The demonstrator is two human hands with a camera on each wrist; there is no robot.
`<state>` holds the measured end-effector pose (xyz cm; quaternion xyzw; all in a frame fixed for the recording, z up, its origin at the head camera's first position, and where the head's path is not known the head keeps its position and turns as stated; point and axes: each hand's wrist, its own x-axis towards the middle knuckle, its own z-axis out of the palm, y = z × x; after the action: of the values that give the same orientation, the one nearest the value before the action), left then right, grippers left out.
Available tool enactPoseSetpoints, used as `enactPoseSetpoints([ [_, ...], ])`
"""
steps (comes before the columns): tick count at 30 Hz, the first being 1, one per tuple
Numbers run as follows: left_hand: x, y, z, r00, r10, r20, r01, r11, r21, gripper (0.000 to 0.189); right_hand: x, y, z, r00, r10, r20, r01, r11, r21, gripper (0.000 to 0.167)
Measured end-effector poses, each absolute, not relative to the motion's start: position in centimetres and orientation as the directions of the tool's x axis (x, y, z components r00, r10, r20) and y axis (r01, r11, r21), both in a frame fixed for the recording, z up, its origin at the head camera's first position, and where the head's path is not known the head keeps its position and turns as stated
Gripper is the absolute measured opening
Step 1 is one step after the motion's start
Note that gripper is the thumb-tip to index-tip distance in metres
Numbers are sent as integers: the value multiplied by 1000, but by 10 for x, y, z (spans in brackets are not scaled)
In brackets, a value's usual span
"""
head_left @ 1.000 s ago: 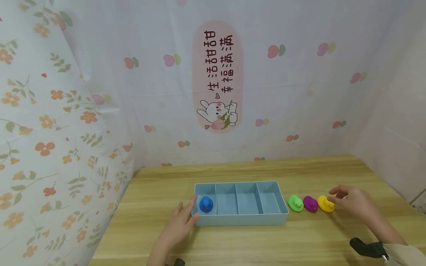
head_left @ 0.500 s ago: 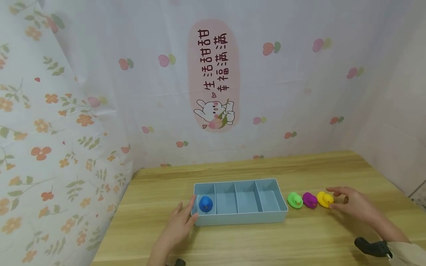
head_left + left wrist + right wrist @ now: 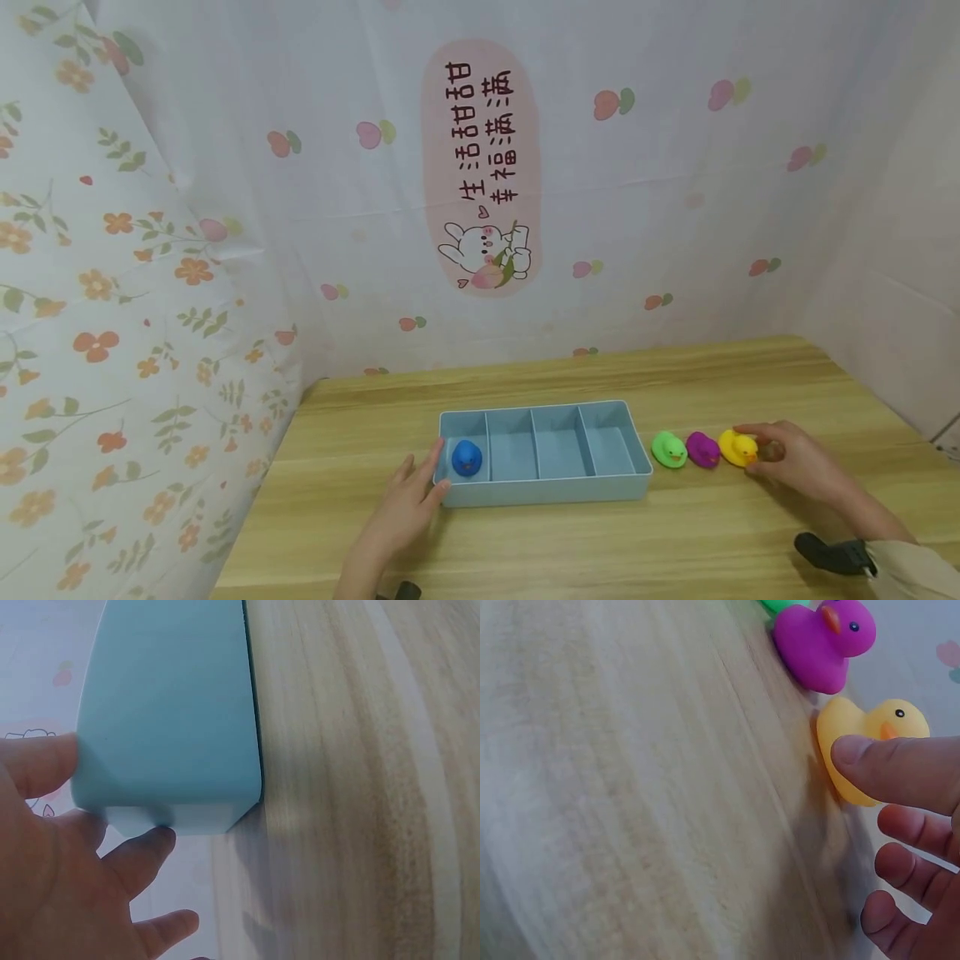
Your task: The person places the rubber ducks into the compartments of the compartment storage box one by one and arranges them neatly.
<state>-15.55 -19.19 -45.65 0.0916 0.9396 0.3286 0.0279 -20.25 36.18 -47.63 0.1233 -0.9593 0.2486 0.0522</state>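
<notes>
My left hand (image 3: 401, 508) rests against the left end of a light blue box with four compartments (image 3: 543, 490); in the left wrist view the thumb (image 3: 45, 761) lies at the rim and fairly straight fingers touch the end wall. A blue rubber duck (image 3: 467, 458) sits in the leftmost compartment. To the right of the box, my right hand (image 3: 798, 462) pinches a yellow rubber duck (image 3: 738, 448) on the table, with the thumb (image 3: 885, 769) across its side. The other fingers stay curled off it. The far side of the duck is hidden.
A purple duck (image 3: 703, 449) and a green duck (image 3: 669, 450) stand in a row between the box and the yellow duck. The wooden table (image 3: 525, 550) meets a printed cloth backdrop (image 3: 360, 250) behind, with a flowered cloth (image 3: 150, 333) at the left.
My right hand has come down and in to the yellow duck, its thumb and index finger closing around it. The left hand has stayed at the box end.
</notes>
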Motion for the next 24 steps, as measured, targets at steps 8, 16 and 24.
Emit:
enactPoseSetpoints([
  [8,-156,-191,-457,-981,194,-5,147,761,632,58,-207,365,-483,-948,-236,215,-311,837,-450,49],
  [16,-156,-193,-459,-980,199,2,156,760,630,58,-206,366,-485,-956,-214,199,-285,834,-473,47],
  [24,-155,-193,-458,-980,198,-6,149,758,635,58,-204,366,-482,-966,-195,172,-256,825,-504,45],
])
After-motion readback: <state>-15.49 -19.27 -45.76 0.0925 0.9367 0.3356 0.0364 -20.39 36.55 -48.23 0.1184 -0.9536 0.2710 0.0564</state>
